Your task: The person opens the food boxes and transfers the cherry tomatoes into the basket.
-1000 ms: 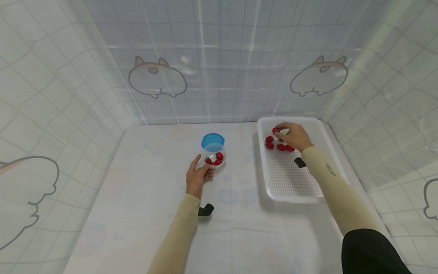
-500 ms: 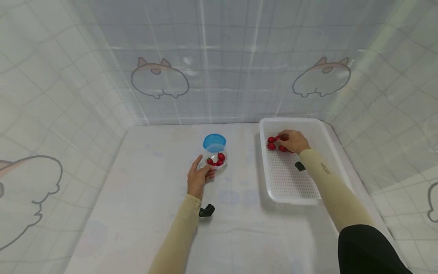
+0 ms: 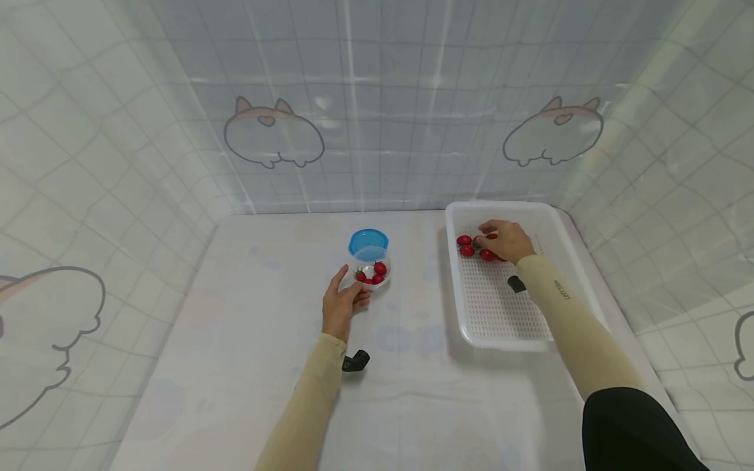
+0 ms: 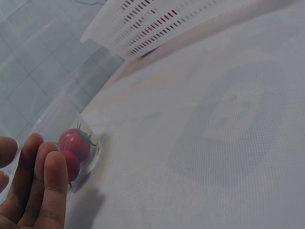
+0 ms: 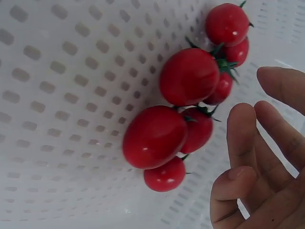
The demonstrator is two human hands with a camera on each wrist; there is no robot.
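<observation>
My left hand (image 3: 340, 311) rests beside a small clear plastic cup (image 3: 368, 269) holding several cherry tomatoes (image 3: 379, 269), its fingertips against the cup. In the left wrist view these fingers (image 4: 55, 176) are nearly straight, partly hiding the tomatoes. Over a white perforated basket (image 3: 456, 294) at the right is my right hand (image 3: 510, 243), fingers apart and slightly bent. The right wrist view shows nothing between those fingers (image 5: 239, 129). Beside them, several red cherry tomatoes (image 5: 155, 137) with green stems lie in two rows on the basket floor.
Behind the cup lies a blue round lid (image 3: 368, 243). White cloth (image 3: 406, 405) covers the table, and pale grid-patterned curtains (image 3: 389, 131) enclose it at the back and both sides. A black device (image 3: 356, 361) sits at the left wrist.
My right hand has lowered a cherry tomato into the basket next to the others, let it go and lifted slightly. The left hand keeps its place at the cup.
</observation>
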